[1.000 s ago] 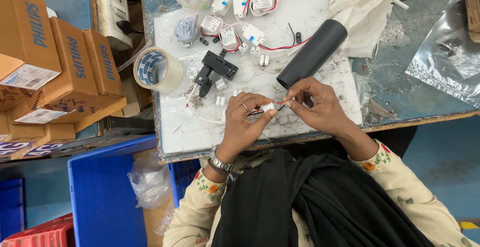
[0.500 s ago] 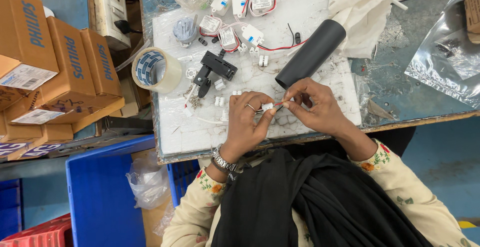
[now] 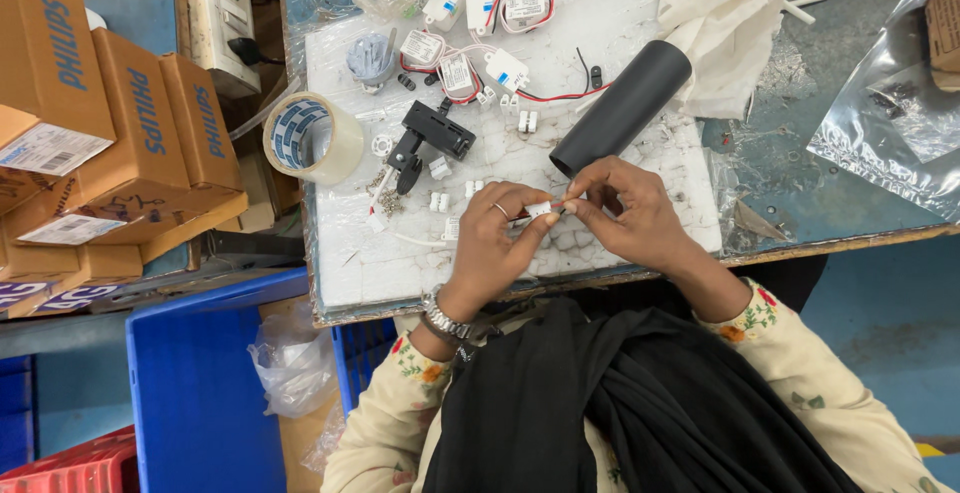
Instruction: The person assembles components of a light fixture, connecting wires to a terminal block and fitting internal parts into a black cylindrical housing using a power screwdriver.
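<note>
Both hands pinch, seemingly, a small white connector beside brown cartons.

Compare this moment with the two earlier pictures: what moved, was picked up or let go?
Almost nothing. Both hands, left hand and right hand, keep pinching the small white connector between their fingertips over the white mat; nothing was picked up or let go. The black tube, tape roll and black bracket lie as before.

A worn grey-blue worktable carries a white cracked foam board. Left of the table, brown cardboard boxes stand stacked. Below the boxes stands a blue plastic crate. The floor right of the table is blue.
</note>
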